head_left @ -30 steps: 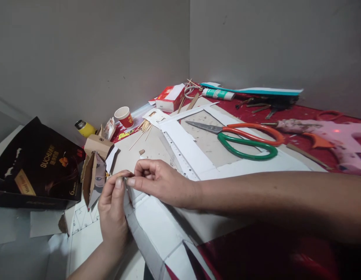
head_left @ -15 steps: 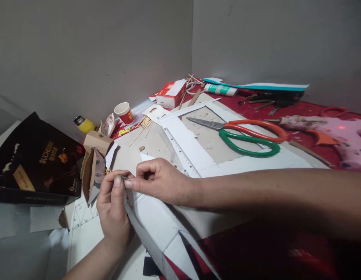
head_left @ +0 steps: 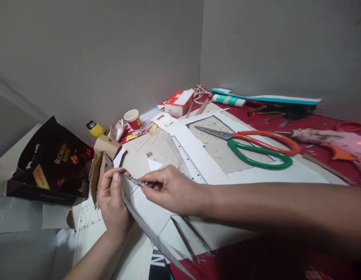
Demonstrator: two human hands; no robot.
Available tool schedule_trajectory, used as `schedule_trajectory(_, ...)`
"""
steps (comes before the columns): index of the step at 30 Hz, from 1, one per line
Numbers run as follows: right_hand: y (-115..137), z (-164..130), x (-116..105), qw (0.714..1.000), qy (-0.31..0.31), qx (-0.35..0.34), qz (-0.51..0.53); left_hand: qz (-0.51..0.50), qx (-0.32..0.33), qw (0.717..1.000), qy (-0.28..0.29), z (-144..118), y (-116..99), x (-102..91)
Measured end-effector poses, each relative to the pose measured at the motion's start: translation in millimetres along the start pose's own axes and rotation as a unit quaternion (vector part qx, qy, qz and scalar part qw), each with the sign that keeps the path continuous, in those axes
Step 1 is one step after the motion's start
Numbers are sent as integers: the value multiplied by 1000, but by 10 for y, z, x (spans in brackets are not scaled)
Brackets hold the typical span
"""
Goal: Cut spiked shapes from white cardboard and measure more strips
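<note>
My left hand (head_left: 111, 204) pinches the upper edge of a folded white and grey cardboard piece (head_left: 152, 217) that lies in front of me. My right hand (head_left: 173, 190) reaches across from the right and holds a thin strip (head_left: 132, 179) at that same edge, its other end under my left thumb. The strip looks grey and narrow, stretched between the two hands. A clear ruler (head_left: 187, 159) lies just beyond my right hand on a white cardboard frame (head_left: 198, 149).
Large scissors (head_left: 256, 146) with orange and green handles rest on the frame. A dark box (head_left: 51, 163) stands at left, a brown cardboard model (head_left: 101, 163) beside it. A red paper cup (head_left: 133, 118), a tissue box (head_left: 178, 103), wooden sticks and a pink glue gun (head_left: 329, 138) lie farther back.
My hands were pinched together at one spot; now the right hand has drawn away to the right, and the thin strip shows between them. The view shifted slightly left.
</note>
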State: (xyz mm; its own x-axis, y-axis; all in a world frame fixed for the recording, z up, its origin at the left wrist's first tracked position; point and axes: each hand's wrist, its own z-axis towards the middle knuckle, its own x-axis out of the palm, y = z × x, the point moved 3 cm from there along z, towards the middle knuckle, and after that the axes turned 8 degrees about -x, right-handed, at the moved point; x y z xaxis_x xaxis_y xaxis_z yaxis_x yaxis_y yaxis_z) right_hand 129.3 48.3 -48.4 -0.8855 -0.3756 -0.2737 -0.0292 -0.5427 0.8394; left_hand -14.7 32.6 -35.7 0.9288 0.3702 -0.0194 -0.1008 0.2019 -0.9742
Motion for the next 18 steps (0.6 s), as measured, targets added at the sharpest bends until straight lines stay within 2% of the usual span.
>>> schedule_trajectory(6,12,6,-11,996,-1,-17,-84,20,37,999,16,-53,12,29)
schedule_trajectory(12,61,-11,2,989,40,-5,-139,22,31,999,18,-18,65,13)
schedule_trajectory(14,87,-5,-7,991,48,-1,-124,11,18,1000,10,30,80,-1)
schedule_trajectory(18,101,45,-54,998,47,-10,-29,-28,-29,999,-14,190,69,-43)
